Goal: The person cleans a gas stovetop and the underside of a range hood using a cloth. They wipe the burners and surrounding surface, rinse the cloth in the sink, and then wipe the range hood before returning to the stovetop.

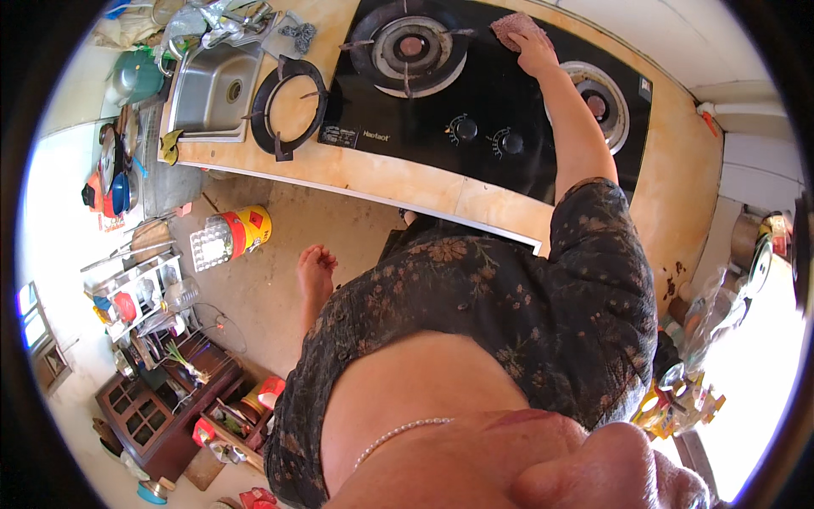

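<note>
My right hand (536,53) presses a pinkish-brown cloth (512,30) onto the far part of a black glass gas hob (432,114), between the two burners. The left burner (411,46) carries its pan support. On the right burner (594,106), partly hidden by my forearm, no raised support shows. A removed round pan support (257,118) lies on the counter between hob and sink. My left hand (317,267) hangs by my side over the floor, fingers loosely curled, with no object visible in it.
A steel sink (191,130) with a tap is set in the counter (407,181) at left. A scouring pad (304,38) lies behind the support, and a yellow-green cloth (170,147) by the sink's near corner. A yellow and red bucket (255,230) stands on the floor; a pipe (741,109) runs at right.
</note>
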`<state>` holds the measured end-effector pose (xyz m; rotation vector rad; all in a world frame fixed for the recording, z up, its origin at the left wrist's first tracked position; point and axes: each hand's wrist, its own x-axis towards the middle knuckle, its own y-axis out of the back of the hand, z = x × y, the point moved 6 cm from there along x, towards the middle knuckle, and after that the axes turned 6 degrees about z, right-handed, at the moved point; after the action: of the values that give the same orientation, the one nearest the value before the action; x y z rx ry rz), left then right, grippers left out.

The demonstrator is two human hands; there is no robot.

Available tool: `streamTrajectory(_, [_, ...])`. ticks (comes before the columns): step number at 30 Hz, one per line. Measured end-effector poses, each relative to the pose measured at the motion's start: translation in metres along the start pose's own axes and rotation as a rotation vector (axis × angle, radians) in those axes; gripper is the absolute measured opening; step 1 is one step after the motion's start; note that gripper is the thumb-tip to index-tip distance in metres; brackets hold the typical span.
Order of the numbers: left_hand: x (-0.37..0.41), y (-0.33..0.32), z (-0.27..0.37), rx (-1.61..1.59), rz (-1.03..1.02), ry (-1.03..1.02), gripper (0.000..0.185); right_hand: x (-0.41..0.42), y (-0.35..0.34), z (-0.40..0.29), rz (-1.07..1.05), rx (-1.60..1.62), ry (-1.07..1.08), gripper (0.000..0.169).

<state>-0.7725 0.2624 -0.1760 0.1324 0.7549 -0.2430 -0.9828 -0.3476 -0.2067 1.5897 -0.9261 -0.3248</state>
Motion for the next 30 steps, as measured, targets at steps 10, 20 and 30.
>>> streamTrajectory(10, [0.02, -0.04, -0.008, 0.003, -0.168, 0.021, 0.009, -0.19, 0.07, -0.053, 0.0, 0.289, 0.157, 0.04])
streamTrajectory(20, [0.021, -0.068, 0.001, 0.026, -0.213, 0.01, 0.009, -0.242, 0.106, -0.036, 0.006, 0.243, 0.139, 0.043])
streamTrajectory(30, [0.011, -0.071, 0.019, 0.042, -0.228, -0.051, 0.009, -0.086, 0.021, -0.017, -0.139, -0.084, -0.096, 0.039])
